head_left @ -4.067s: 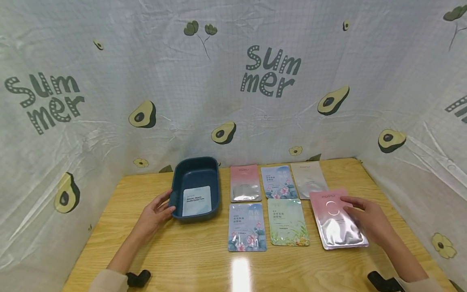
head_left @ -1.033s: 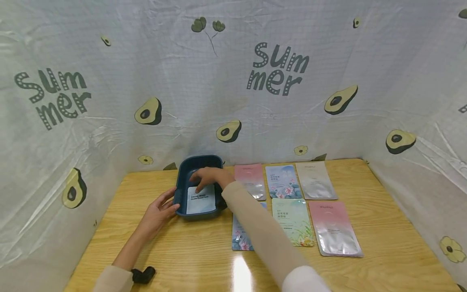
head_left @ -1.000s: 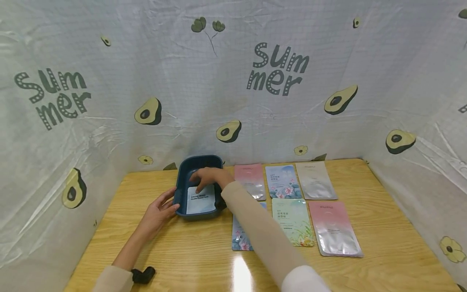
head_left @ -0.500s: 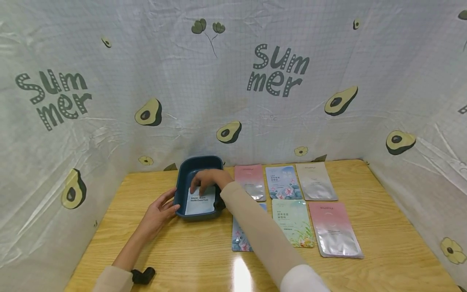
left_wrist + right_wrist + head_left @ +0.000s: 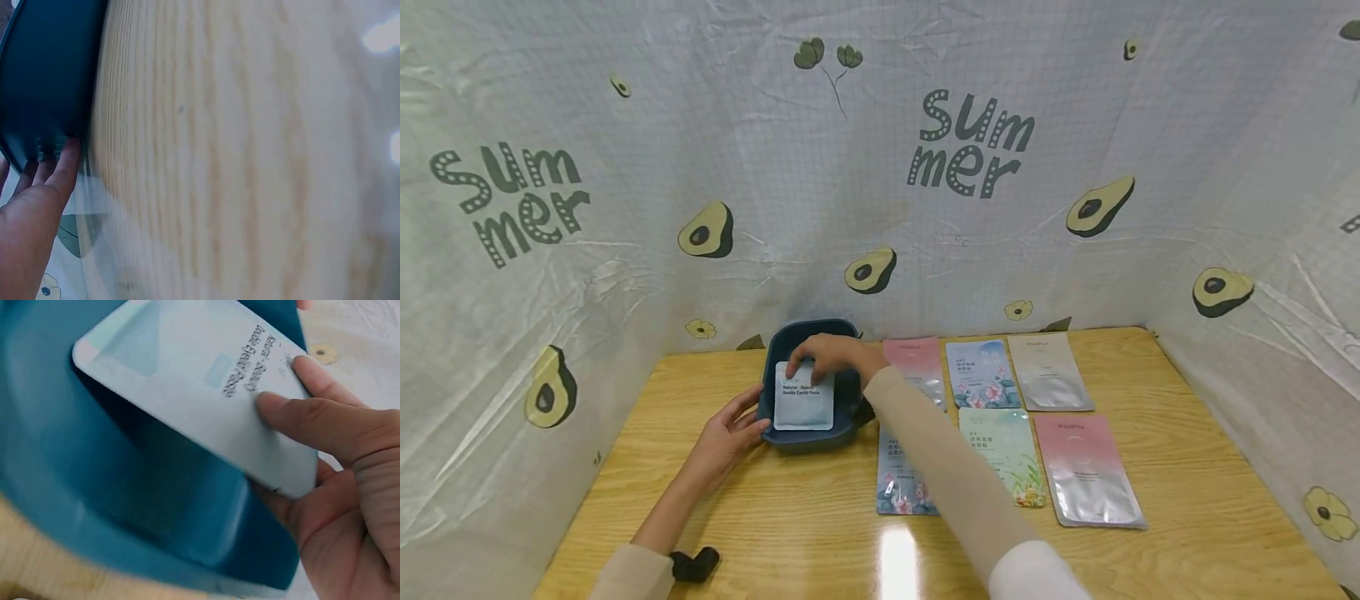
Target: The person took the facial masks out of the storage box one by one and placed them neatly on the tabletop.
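Observation:
In the head view my right hand (image 5: 829, 357) reaches into the dark blue plastic bin (image 5: 815, 440). It pinches the upper end of a pale blue packet of double eyelid paste (image 5: 805, 412). The right wrist view has the thumb (image 5: 281, 409) on the printed face, other fingers at the edge and behind, and the packet tilted, raised off the bin's floor. My left hand (image 5: 724, 433) rests against the bin's left side. In the left wrist view its fingers (image 5: 65, 169) lie on the outer wall.
Right of the bin, flat sachets lie in two rows: pink-silver (image 5: 917, 362), blue floral (image 5: 981, 375) and cream (image 5: 1051, 372) behind; blue floral (image 5: 898, 479), green (image 5: 1000, 454) and pink-silver (image 5: 1090, 471) in front. A printed sheet (image 5: 970, 275) hangs behind the wooden table (image 5: 790, 525).
My right hand has left the front pink sachet, now lying flat, and come into the bin. It has taken the packet and lifted it slightly leftward. My left hand stays at the bin.

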Demonstrator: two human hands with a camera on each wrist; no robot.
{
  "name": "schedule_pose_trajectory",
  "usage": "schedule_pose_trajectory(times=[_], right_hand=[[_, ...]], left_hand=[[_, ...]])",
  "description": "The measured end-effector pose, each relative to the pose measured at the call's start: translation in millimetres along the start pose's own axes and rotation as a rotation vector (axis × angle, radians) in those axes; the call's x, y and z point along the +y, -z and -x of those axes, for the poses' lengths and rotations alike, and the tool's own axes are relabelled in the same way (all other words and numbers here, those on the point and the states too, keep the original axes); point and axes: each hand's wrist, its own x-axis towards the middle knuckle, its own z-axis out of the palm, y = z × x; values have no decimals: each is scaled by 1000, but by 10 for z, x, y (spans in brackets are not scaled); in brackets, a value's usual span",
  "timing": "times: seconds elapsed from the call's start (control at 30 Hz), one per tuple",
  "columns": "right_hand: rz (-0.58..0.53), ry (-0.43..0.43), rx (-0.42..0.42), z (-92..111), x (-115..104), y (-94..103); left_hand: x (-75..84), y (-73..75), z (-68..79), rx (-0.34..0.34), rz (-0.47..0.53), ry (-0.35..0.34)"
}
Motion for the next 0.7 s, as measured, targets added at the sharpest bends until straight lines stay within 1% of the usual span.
schedule_pose_trajectory(times=[0.07, 0.17, 0.3, 0.4, 0.47, 0.57, 0.7], right_hand=[[23, 37, 51, 37, 16, 41], [7, 91, 157, 112, 50, 94], [-90, 155, 320, 262, 118, 136], [-181, 182, 439, 425, 185, 150], [-234, 176, 512, 562, 227, 160], [-334, 137, 595, 819, 268, 199], [-513, 93, 636, 1204, 319, 274]], left_hand=[[-1, -2, -2, 1, 1, -2], [-5, -5, -6, 1, 9, -4], [-14, -4, -11, 7, 8, -14], [-24, -3, -5, 7, -2, -22], [-32, 1, 5, 5, -8, -23], [-37, 3, 13, 0, -3, -26], [-30, 1, 14, -6, 8, -35]])
